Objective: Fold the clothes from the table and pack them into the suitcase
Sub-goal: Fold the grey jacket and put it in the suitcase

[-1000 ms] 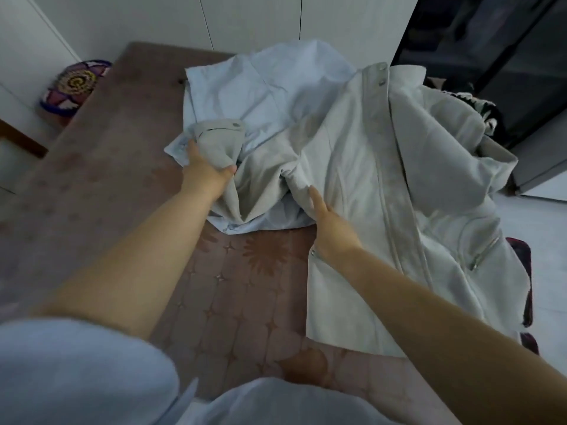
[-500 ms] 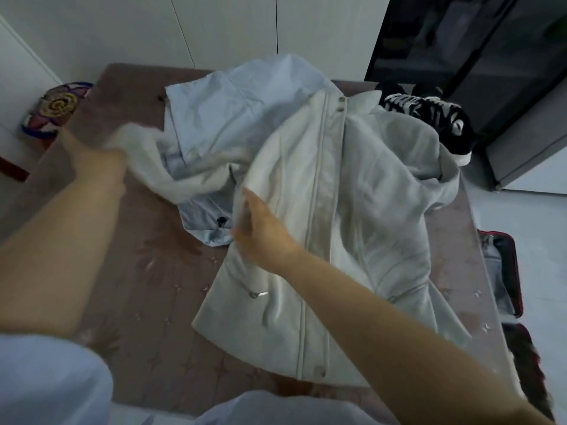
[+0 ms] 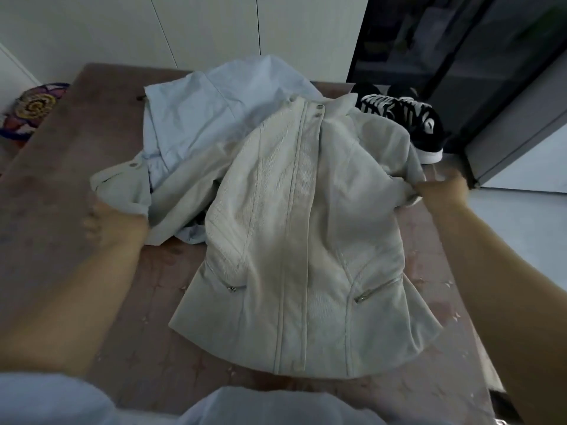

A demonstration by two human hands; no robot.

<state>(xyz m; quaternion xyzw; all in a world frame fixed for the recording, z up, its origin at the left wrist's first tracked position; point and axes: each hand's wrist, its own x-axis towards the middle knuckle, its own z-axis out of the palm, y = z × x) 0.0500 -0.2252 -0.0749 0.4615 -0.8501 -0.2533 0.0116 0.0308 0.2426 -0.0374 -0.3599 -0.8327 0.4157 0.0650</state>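
Observation:
A pale beige zip jacket (image 3: 300,240) lies front-up on the brown patterned table (image 3: 76,167), its hem toward me. My left hand (image 3: 113,222) grips the cuff end of the left sleeve, spread out to the left. My right hand (image 3: 441,191) holds the right sleeve at the table's right edge; its fingers are hidden in the fabric. A light blue garment (image 3: 208,108) lies crumpled under and behind the jacket. The suitcase is hidden except for a dark sliver at the lower right.
A black-and-white patterned item (image 3: 405,118) sits at the table's far right corner. A colourful round cushion (image 3: 33,108) lies on the floor at far left. White cabinet doors stand behind the table, a dark glass unit at right.
The jacket went from bunched to spread flat. My left hand pulled the left sleeve outward; my right hand left the jacket front and took the right sleeve at the right edge.

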